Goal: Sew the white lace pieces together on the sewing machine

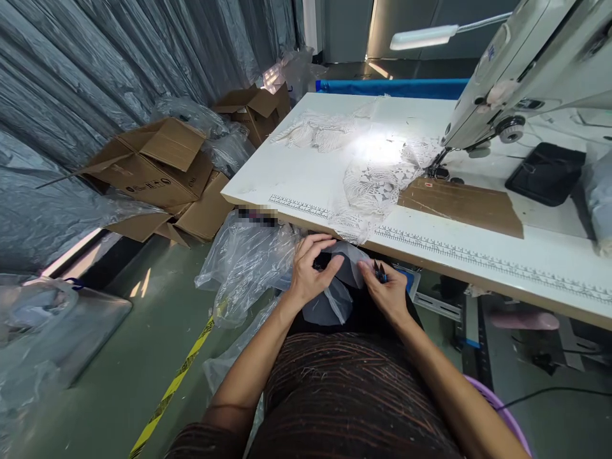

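My left hand (pixel 308 271) is at the table's front edge above my lap, thumb and fingers apart in a loose curve, with nothing visible gripped. Just right of it, sheer pale-grey fabric (pixel 351 258) hangs over my lap. My right hand (pixel 388 294) pinches that fabric's right side between thumb and forefinger. Dark-bladed thread snips (pixel 380 272) are tucked in the same hand, blades pointing up. White lace (pixel 370 191) lies on the sewing table (pixel 268 166), runs under the presser foot (pixel 437 171) and drapes to the front edge.
A sewing machine (pixel 516 70) stands at right, with a lamp (pixel 423 37) over the table. Brown cardboard (pixel 463 207) and a black pouch (pixel 547 173) lie nearby. Open cartons (pixel 157 166) and clear plastic bags (pixel 253 261) are at left. A purple basket rim (pixel 507 421) shows lower right.
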The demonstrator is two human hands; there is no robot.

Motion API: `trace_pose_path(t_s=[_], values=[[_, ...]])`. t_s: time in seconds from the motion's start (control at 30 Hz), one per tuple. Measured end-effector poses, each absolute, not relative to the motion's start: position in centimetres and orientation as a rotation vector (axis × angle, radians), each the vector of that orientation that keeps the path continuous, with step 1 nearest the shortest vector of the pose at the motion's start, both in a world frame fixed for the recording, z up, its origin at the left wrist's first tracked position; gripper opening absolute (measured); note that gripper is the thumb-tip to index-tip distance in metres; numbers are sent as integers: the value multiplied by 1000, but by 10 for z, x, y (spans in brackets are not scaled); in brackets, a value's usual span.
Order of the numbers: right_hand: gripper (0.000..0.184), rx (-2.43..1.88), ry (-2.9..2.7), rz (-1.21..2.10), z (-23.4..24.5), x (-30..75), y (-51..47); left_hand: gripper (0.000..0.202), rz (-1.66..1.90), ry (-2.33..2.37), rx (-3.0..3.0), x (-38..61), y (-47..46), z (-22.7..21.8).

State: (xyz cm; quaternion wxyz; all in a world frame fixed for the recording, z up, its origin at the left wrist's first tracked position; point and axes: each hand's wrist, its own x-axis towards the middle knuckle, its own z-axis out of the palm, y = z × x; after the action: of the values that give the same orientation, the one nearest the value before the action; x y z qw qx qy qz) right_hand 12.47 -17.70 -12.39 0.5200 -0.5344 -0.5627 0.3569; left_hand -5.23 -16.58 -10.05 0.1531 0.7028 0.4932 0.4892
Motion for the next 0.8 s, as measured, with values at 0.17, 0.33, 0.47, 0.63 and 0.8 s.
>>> trace_pose_path(t_s=[0.17, 0.33, 0.47, 0.63, 0.8], values=[[27, -1203, -1486, 987, -109, 123, -203, 33, 1244, 1232, 1963, -38, -159, -87], [28, -1188, -1544, 1051, -99, 125, -219, 24, 1067, 982, 1780, -44, -164, -84], [30, -1193, -1648, 1103, -97, 133, -212, 24, 993, 984, 1527, -47, -170, -84], [46, -1288, -1728, 1140, -93, 144, -191, 27, 958, 1089, 1334, -45, -175, -81], [54, -1365, -1815, 1022, -93, 143, -180, 28, 930, 1101, 1372, -44, -175, -77]])
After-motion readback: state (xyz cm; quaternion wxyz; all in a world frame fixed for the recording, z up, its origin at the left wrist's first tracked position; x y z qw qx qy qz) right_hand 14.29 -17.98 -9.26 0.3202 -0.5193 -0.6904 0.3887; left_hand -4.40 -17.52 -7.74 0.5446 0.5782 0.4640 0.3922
